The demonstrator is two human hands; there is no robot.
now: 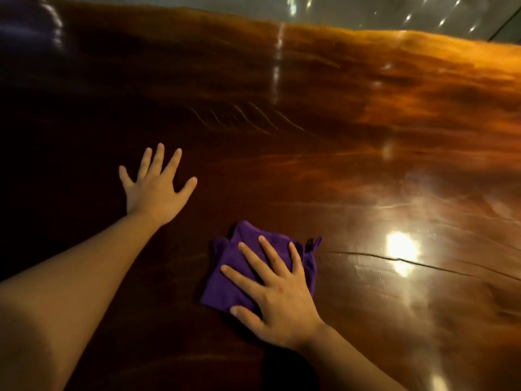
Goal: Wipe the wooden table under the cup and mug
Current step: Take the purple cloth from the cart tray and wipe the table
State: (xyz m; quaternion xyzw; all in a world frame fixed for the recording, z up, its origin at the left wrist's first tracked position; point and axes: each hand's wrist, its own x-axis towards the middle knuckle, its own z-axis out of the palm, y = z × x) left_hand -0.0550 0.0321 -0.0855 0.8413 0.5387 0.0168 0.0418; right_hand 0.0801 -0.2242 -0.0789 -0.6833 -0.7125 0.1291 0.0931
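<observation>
Surface: glossy reddish-brown wooden table [338,193], streaked grain, bright lamp glare, one thin dark crack.
Cloth: folded purple microfibre cloth [225,280], soft nap, lying flat on the table.
Right hand [277,294]: flat, fingers spread, pressing the cloth.
Left hand [153,187]: fingers splayed, palm down, beyond and left of the cloth, holding nothing.

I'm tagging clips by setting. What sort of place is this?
Likely indoors, at a large polished wooden table that reflects ceiling lights. The right hand presses a purple cloth flat on it; a shiny floor lies beyond.
</observation>
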